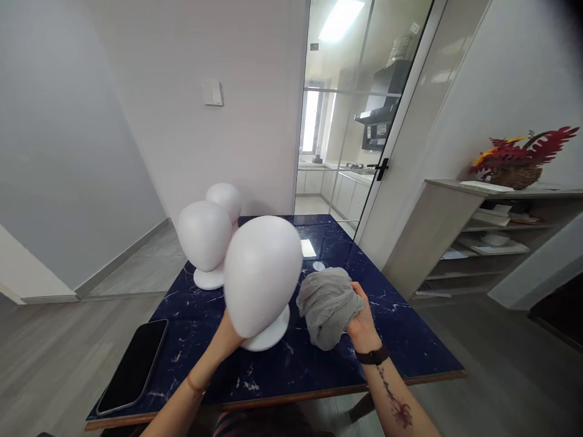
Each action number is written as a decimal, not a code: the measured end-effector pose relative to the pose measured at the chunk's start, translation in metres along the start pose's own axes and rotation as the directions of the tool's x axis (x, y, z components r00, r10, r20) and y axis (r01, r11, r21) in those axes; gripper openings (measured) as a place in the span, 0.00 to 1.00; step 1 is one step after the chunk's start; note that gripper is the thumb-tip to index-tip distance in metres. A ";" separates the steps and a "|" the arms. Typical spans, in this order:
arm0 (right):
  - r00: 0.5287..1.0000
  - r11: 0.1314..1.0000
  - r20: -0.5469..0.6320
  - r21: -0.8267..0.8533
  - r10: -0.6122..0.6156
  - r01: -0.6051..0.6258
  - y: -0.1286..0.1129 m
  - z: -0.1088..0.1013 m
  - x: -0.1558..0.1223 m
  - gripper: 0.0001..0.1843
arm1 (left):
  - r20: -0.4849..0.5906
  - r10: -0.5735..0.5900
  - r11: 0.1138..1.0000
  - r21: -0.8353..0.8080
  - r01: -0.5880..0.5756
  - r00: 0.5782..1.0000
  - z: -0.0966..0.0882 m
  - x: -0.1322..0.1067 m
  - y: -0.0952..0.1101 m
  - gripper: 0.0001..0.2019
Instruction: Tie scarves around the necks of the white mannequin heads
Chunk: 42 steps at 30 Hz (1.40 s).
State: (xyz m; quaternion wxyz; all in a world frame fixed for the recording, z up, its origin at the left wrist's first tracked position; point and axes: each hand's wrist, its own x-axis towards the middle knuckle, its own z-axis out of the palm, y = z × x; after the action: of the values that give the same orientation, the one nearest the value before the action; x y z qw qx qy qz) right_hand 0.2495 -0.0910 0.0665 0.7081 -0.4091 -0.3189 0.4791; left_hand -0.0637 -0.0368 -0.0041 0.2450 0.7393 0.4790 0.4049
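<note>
A white foam mannequin head (263, 273) on a round base stands near the middle of the blue table. My left hand (231, 328) is at its neck, closed around it as far as I can see; the head itself hides most of the fingers. To the right, my right hand (362, 318) grips a bunched grey cloth (330, 306) from its right side, above the tabletop and apart from the head. The thumb shows at the cloth's upper edge, and the other fingers are largely covered.
Two more white foam heads, a nearer one (204, 235) and a farther one (225, 200), stand at the table's back left. A black phone (134, 364) lies at the front left of the dark blue marbled table (410, 346). Beyond are a glass door and a shelf (410, 243).
</note>
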 end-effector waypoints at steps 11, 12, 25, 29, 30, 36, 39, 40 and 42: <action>0.982 0.355 0.183 -0.915 -0.053 0.190 0.062 0.032 -0.046 0.32 | -0.153 -0.232 0.967 0.068 0.245 0.960 -0.118 -0.044 -0.030 0.34; 0.976 0.318 0.215 -0.925 -0.019 0.210 0.068 0.031 -0.060 0.35 | -0.158 -0.252 0.964 0.048 0.262 0.955 -0.120 -0.043 -0.028 0.34; 0.956 -0.038 0.259 -0.966 -0.139 0.256 0.102 0.053 -0.065 0.25 | -0.138 -0.297 0.954 -0.076 0.288 0.945 -0.102 -0.059 -0.038 0.33; 0.905 0.074 0.280 -0.945 -0.320 0.319 0.110 0.034 -0.095 0.24 | -0.200 -0.192 0.981 -0.017 0.192 0.961 -0.090 -0.070 -0.039 0.32; 0.891 0.103 0.286 -0.934 -0.352 0.341 0.113 0.028 -0.102 0.23 | -0.223 -0.156 0.987 0.005 0.161 0.962 -0.088 -0.071 -0.040 0.33; 0.861 0.169 0.358 -0.883 -0.361 0.438 0.115 0.009 -0.120 0.16 | -0.135 -0.121 0.993 -0.019 0.119 0.984 -0.092 -0.071 -0.042 0.34; 0.863 0.111 0.427 -0.877 -0.271 0.468 0.104 0.010 -0.114 0.14 | -0.127 -0.111 0.994 0.005 0.112 0.986 -0.095 -0.071 -0.044 0.34; 0.862 0.064 0.456 -0.875 -0.219 0.479 0.098 0.010 -0.109 0.14 | -0.138 -0.100 0.994 0.032 0.106 0.985 -0.095 -0.072 -0.045 0.34; 0.862 -0.086 0.493 -0.870 -0.121 0.486 0.087 0.011 -0.098 0.13 | -0.172 -0.063 0.991 0.106 0.082 0.983 -0.093 -0.073 -0.046 0.34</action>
State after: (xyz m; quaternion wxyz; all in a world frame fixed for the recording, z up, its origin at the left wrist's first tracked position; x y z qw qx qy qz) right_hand 0.1711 -0.1619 -0.0115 0.2510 -0.6322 -0.7329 -0.0141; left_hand -0.1803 -0.0863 -0.0134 0.1764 0.6972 0.5468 0.4288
